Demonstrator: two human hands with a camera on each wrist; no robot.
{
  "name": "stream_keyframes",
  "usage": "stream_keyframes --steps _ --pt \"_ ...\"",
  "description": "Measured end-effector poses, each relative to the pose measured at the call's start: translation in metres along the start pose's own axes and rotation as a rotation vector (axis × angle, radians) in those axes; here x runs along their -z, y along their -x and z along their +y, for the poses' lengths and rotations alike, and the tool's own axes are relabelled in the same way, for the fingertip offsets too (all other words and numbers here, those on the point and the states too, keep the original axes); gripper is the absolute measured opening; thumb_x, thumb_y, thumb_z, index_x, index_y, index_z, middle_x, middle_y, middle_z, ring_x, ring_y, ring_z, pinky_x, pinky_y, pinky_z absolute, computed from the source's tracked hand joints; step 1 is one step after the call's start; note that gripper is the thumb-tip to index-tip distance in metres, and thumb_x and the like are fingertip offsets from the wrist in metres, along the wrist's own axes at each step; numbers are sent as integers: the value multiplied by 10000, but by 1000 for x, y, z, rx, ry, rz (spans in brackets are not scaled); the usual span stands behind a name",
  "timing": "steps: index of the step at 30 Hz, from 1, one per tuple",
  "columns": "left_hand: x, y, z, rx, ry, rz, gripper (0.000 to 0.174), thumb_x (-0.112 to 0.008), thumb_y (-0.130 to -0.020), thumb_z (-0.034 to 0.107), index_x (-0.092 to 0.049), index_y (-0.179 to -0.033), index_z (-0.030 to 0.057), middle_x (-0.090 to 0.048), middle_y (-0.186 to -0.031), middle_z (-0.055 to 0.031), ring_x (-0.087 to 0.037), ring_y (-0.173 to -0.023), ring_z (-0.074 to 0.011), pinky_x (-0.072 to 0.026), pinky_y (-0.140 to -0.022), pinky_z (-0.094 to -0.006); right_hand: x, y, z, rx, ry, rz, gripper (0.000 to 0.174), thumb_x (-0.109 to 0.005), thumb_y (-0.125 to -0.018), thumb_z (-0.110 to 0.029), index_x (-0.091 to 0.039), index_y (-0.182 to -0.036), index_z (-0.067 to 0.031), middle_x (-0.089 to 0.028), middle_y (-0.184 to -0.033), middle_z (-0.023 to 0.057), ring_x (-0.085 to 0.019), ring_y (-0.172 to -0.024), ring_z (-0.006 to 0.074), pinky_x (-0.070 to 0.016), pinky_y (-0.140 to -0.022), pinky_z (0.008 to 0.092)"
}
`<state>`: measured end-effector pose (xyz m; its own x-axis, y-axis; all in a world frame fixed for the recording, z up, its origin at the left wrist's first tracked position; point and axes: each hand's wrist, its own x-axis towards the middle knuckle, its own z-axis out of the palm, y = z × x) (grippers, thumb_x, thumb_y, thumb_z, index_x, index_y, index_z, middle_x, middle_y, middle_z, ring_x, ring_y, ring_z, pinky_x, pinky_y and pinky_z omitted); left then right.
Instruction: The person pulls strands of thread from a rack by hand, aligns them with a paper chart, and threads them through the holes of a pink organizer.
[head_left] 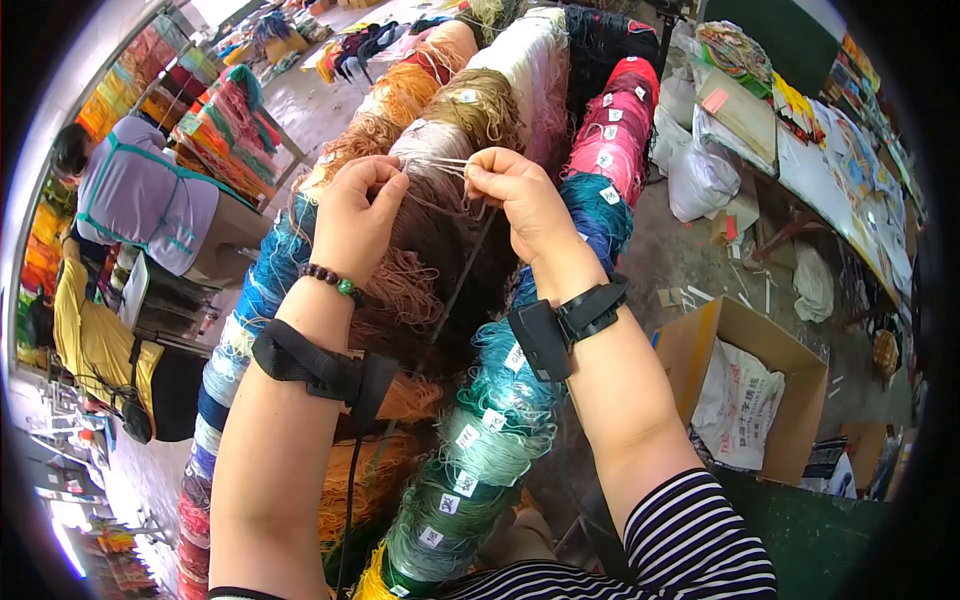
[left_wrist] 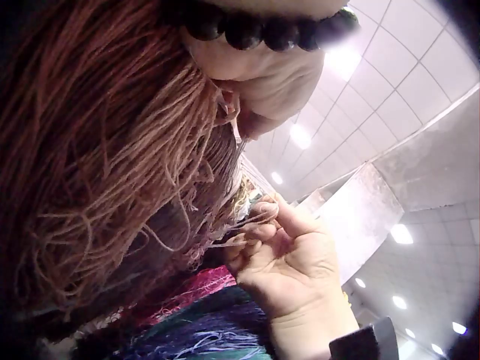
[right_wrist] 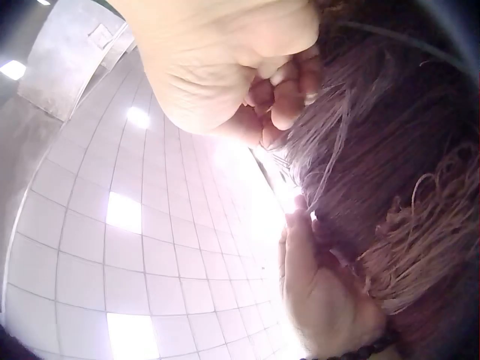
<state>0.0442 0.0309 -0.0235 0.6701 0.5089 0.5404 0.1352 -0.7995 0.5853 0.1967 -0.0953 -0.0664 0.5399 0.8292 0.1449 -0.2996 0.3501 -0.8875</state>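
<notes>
Several pale strands of thread (head_left: 437, 162) stretch between my two hands, above a row of hanging skeins. The left hand (head_left: 355, 212) pinches one end of the strands between thumb and fingers. At the other end, my right hand (head_left: 522, 203) grips them with curled fingers, which also show in the left wrist view. Beneath the strands hangs a pale mauve skein (head_left: 425, 142), with a looser brown skein (head_left: 402, 285) closer to me. In the right wrist view, thin threads run from the mauve-brown skein (right_wrist: 352, 150) near the right fingertips.
To the right runs a rail of tagged skeins, with pink (head_left: 618, 125) and green ones (head_left: 465, 455). Blue skeins (head_left: 262, 290) line the left side. An open cardboard box (head_left: 800, 400) stands at the right, below a cluttered table (head_left: 790, 190). Two people (head_left: 150, 190) are at the left.
</notes>
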Motion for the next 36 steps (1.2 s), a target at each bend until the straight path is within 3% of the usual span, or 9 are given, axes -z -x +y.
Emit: stream_keyframes --steps 8,12,15,18,22,29,31,33,36 --pt "-2 5 28 -15 -300 -14 129 -578 -895 146 -602 -903 19 -657 -798 -89 -626 -691 -200 -490 -629 -312 7 -7 3 93 -153 28 99 -555 -905 -125 -620 -859 -65 -616 -824 0 -508 -779 77 -367 -765 219" --pt "-1 -4 57 620 416 -156 126 -501 -963 156 -572 -947 53 -678 -872 -51 -632 -709 -107 -483 -553 -213 8 -8 4 193 -226 68 107 -539 -916 -134 -611 -869 -70 -614 -822 3 -502 -778 76 -356 -770 212" --pt "-6 -7 68 862 815 -75 112 -494 -980 182 -544 -941 90 -677 -977 -55 -595 -652 -89 -430 -475 -164 0 -5 -1 287 -24 31 112 -531 -931 -126 -601 -885 -51 -608 -797 -3 -511 -714 84 -403 -701 236" --pt "-5 -6 54 912 1011 -148 117 -489 -973 175 -564 -921 102 -646 -856 -17 -598 -626 -82 -446 -484 -165 -22 21 -18 399 483 31 111 -543 -931 -107 -593 -887 -18 -658 -797 36 -570 -649 112 -450 -609 266" --pt "1 -2 36 1130 1183 -314 117 -504 -961 188 -587 -945 107 -626 -779 25 -564 -585 -69 -408 -451 -161 -47 48 -33 488 901 88 115 -601 -860 -148 -652 -845 -46 -667 -717 128 -667 -716 289 -511 -623 365" --pt "23 6 50 1144 1294 -202 120 -521 -969 199 -596 -974 106 -597 -760 65 -522 -589 -32 -326 -418 -154 -37 49 -38 421 940 -26 159 -598 -817 -208 -684 -753 -91 -647 -717 152 -637 -703 343 -499 -648 435" --pt "24 9 42 1114 1327 -220 116 -522 -969 201 -594 -960 110 -573 -742 74 -511 -579 -36 -332 -419 -154 -28 29 -42 364 968 -232 184 -602 -825 -230 -706 -903 -99 -671 -908 161 -643 -846 342 -514 -727 391" --pt "17 14 48 1052 1132 -153 122 -514 -970 199 -585 -942 104 -534 -700 74 -503 -582 -41 -338 -439 -158 -32 4 -30 673 1000 -28 273 -552 -879 -275 -673 -1068 -121 -645 -1115 139 -600 -1041 322 -469 -893 399" --pt "7 22 63 983 817 -115 158 -499 -978 197 -577 -908 79 -495 -656 60 -492 -594 -47 -348 -472 -172 -37 -28 -11 838 1277 -154 339 -470 -934 -319 -625 -1179 -143 -563 -1291 94 -480 -1238 278 -335 -1051 469"
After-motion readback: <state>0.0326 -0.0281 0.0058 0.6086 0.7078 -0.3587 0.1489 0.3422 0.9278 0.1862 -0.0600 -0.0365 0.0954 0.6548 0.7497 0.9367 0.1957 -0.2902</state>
